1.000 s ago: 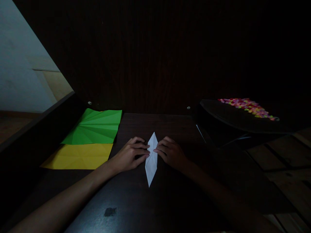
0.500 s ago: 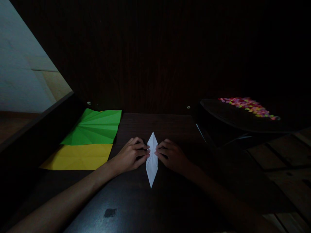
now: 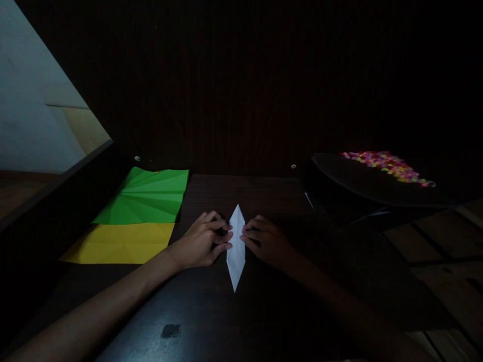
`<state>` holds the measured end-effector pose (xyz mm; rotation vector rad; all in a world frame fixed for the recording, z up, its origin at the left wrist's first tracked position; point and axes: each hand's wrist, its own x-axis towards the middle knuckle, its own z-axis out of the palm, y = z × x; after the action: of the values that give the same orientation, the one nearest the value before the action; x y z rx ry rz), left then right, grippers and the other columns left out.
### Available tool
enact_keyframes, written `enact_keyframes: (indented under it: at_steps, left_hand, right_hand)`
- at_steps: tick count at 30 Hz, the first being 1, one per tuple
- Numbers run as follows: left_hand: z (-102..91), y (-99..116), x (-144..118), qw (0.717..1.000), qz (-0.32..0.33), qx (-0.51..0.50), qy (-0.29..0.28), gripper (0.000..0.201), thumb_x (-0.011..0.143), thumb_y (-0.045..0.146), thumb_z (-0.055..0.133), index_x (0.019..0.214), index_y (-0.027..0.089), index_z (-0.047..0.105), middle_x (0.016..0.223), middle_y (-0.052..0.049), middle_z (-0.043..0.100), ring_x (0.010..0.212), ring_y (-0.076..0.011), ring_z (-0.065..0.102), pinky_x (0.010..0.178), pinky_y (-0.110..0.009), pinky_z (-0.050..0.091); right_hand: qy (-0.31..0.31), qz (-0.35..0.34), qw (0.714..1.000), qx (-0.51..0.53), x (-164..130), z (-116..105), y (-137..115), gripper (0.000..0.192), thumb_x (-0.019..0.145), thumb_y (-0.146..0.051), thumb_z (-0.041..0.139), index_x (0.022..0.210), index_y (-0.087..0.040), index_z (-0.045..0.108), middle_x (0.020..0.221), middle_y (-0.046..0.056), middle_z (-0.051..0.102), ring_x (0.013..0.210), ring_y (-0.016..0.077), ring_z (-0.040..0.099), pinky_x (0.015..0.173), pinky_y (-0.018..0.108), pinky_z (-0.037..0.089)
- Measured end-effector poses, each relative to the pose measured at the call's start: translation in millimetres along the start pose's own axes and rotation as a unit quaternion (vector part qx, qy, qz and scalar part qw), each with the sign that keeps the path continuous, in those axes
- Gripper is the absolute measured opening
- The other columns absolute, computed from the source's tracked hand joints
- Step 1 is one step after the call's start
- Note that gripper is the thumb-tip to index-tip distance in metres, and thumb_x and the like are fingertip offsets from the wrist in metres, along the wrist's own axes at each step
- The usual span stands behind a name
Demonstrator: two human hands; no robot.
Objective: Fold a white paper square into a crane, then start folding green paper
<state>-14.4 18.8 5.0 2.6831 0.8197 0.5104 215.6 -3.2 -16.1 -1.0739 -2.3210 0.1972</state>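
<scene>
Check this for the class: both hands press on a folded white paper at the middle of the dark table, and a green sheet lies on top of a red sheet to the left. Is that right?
Not quite. In the head view the sheet under the green sheet is yellow, not red. The rest holds: the left hand and right hand press on the folded white paper at the middle of the dark table.
</scene>
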Motion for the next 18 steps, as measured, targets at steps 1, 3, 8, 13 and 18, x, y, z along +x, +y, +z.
enact_keyframes:
  at_steps: [1,3,8,13,18]
  left_hand:
    - [-1.3,0,0,1.0,0.0,0.003,-0.008,0.022,0.089,0.035,0.065,0.106,0.024,0.074,0.109,-0.007,0.067,0.105,-0.0267,0.051,0.09,-0.045,0.04]
    - [-4.1,1,1,1.0,0.0,0.009,-0.026,0.024,0.088,0.035,0.066,0.107,0.023,0.073,0.11,-0.008,0.066,0.107,-0.0277,0.051,0.09,-0.046,0.04]
    - [-10.2,1,0,0.999,0.006,0.013,-0.053,0.031,0.084,0.039,0.069,0.11,0.023,0.072,0.115,-0.008,0.064,0.109,-0.0297,0.049,0.092,-0.049,0.039]
    - [-14.6,2,0,0.998,0.01,0.01,-0.063,0.037,0.081,0.041,0.072,0.114,0.023,0.07,0.117,-0.009,0.062,0.11,-0.0306,0.049,0.093,-0.05,0.038]
    - [-12.9,1,1,0.998,0.01,0.001,-0.06,0.033,0.084,0.042,0.068,0.112,0.023,0.072,0.115,-0.009,0.062,0.109,-0.0289,0.049,0.093,-0.047,0.038]
  right_hand:
    - [-0.001,0.0,1.0,-0.001,0,0,0,0.012,0.087,-0.016,0.063,0.081,-0.02,0.073,0.084,0.005,0.067,0.081,0.0194,0.057,0.075,0.034,0.05]
    - [0.002,-0.002,1.0,-0.002,0,0,0,0.013,0.087,-0.016,0.063,0.08,-0.019,0.073,0.083,0.005,0.067,0.081,0.0195,0.056,0.074,0.034,0.049]
    - [0.003,-0.002,1.0,-0.008,-1,1,0,0.012,0.087,-0.016,0.063,0.081,-0.019,0.073,0.084,0.005,0.067,0.081,0.0197,0.056,0.074,0.034,0.05]
    - [0.002,0.002,1.0,-0.001,0,0,-1,0.011,0.086,-0.016,0.065,0.081,-0.02,0.073,0.085,0.005,0.067,0.082,0.0195,0.056,0.075,0.034,0.05]
    - [0.01,0.001,1.0,0.011,0,0,-1,0.013,0.088,-0.017,0.063,0.081,-0.019,0.073,0.084,0.006,0.067,0.081,0.0197,0.056,0.075,0.035,0.05]
